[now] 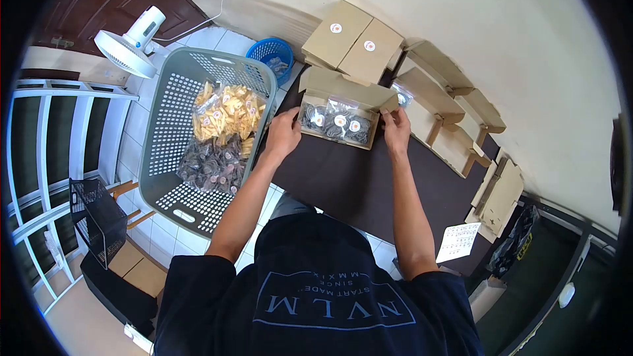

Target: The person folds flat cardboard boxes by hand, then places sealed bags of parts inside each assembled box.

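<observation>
An open cardboard box [374, 137] stands on the dark table [330, 178], its lid raised at the back. Inside lie clear bags of dark contents [339, 120] with round white stickers. My left hand [283, 133] is at the box's left side, its fingers against the edge. With its thumb and fingers closed on the right edge of the box near the lid, my right hand [395, 130] is on the other side. Beside the lid's right corner, behind my right hand, is another clear bag with a sticker [402, 94].
A large grey-green basket [173, 59] on the left holds bags of yellow and dark pieces. Closed boxes [339, 29] are stacked at the back; open boxes [455, 138] and flat cardboard [499, 198] lie right. Also visible are a printed sheet [458, 242], blue basket [285, 49] and white fan [135, 43].
</observation>
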{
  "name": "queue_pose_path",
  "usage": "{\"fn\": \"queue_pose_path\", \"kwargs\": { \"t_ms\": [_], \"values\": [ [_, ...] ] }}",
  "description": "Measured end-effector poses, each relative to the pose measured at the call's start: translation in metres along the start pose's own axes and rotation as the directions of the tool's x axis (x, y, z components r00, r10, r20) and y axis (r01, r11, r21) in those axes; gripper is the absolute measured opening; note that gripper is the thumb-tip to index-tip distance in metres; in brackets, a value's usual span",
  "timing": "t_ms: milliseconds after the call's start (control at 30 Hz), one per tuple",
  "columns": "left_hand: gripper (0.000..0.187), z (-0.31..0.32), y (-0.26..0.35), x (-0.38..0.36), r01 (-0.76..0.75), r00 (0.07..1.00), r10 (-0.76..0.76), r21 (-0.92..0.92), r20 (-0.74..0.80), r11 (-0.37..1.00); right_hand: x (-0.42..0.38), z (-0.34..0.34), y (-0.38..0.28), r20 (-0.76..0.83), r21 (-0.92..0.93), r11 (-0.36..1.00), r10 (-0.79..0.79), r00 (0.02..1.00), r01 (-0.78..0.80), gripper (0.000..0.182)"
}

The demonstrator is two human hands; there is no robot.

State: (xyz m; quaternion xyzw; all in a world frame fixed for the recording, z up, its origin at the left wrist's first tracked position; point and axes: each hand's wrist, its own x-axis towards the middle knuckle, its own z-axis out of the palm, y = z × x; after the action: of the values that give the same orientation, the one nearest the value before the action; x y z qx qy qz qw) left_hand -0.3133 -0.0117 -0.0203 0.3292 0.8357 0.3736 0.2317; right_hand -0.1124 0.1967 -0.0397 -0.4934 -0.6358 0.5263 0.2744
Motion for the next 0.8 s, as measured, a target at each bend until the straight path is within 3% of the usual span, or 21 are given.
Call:
{"fn": "queue_pose_path", "kwargs": {
  "t_ms": [33, 100, 233, 267, 300, 333, 367, 433, 467, 500, 567, 633, 700, 733, 800],
  "values": [
    [0.035, 0.0, -0.003, 0.003, 0.0, 1.0, 0.0, -0.001, -0.002, 1.0, -0.003, -0.002, -0.015, 0.022, 0.001, 0.993, 0.118, 0.993, -0.118, 0.014],
    [0.034, -0.005, -0.011, 0.008, 0.001, 0.998, -0.003, -0.021, -0.055, 1.0, -0.008, 0.01, -0.03, 0.017, 0.06, 0.988, 0.142, 0.99, -0.143, 0.014],
    [0.032, -0.019, -0.023, 0.034, 0.001, 0.996, 0.001, 0.017, -0.086, 1.0, 0.004, 0.032, -0.017, 0.009, 0.02, 1.0, 0.024, 1.0, -0.024, 0.015],
    [0.031, -0.018, -0.027, 0.042, -0.087, 0.986, 0.105, 0.136, -0.128, 0.987, 0.01, 0.032, -0.007, 0.01, -0.13, 0.991, -0.025, 1.0, 0.027, 0.016],
    [0.032, -0.017, -0.026, 0.049, -0.039, 0.992, 0.049, 0.083, -0.115, 0.996, 0.015, 0.034, -0.003, 0.022, -0.274, 0.958, -0.078, 0.997, 0.081, 0.018],
    [0.033, -0.015, -0.021, 0.052, 0.014, 0.995, -0.011, 0.029, -0.104, 0.999, 0.015, 0.038, -0.001, -0.082, -0.212, 0.977, -0.05, 0.995, 0.032, 0.018],
    [0.034, -0.014, -0.018, 0.052, 0.033, 0.995, -0.036, -0.025, -0.098, 0.999, 0.017, 0.036, 0.005, -0.08, -0.306, 0.951, -0.083, 0.993, 0.055, 0.019],
    [0.038, -0.025, -0.006, 0.045, 0.14, 0.985, -0.154, -0.155, -0.082, 0.978, 0.009, 0.034, -0.009, -0.031, -0.172, 0.982, 0.067, 0.997, -0.072, 0.029],
    [0.035, -0.025, -0.014, 0.038, 0.031, 0.981, -0.062, -0.166, -0.186, 0.986, 0.008, 0.031, -0.008, -0.005, -0.195, 0.976, 0.099, 0.995, -0.098, 0.035],
    [0.035, -0.034, -0.021, 0.027, -0.005, 0.986, -0.026, -0.185, -0.167, 0.983, 0.005, 0.028, -0.014, 0.005, -0.243, 0.965, 0.105, 0.994, -0.101, 0.041],
    [0.033, -0.071, -0.019, 0.0, 0.174, 0.967, -0.249, -0.591, -0.046, 0.787, 0.0, 0.02, -0.014, 0.009, -0.215, 0.972, 0.096, 0.995, -0.092, 0.046],
    [0.03, -0.107, -0.059, -0.024, 0.115, 0.924, -0.278, -0.504, -0.261, 0.856, -0.014, 0.01, -0.022, -0.014, -0.154, 0.983, 0.095, 0.995, -0.096, 0.044],
    [0.022, -0.126, -0.132, -0.046, 0.078, 0.799, -0.387, -0.561, -0.459, 0.824, -0.027, -0.002, -0.022, -0.019, -0.179, 0.981, 0.069, 0.997, -0.072, 0.042],
    [0.02, -0.13, -0.181, -0.058, 0.255, 0.731, -0.404, -0.329, -0.55, 0.909, -0.035, -0.006, -0.023, 0.009, -0.174, 0.981, 0.083, 0.996, -0.081, 0.039],
    [0.022, -0.13, -0.254, -0.089, 0.536, 0.746, -0.469, 0.009, -0.473, 0.844, -0.054, -0.016, -0.025, 0.04, -0.18, 0.98, 0.094, 0.995, -0.086, 0.037]
  ]
}}
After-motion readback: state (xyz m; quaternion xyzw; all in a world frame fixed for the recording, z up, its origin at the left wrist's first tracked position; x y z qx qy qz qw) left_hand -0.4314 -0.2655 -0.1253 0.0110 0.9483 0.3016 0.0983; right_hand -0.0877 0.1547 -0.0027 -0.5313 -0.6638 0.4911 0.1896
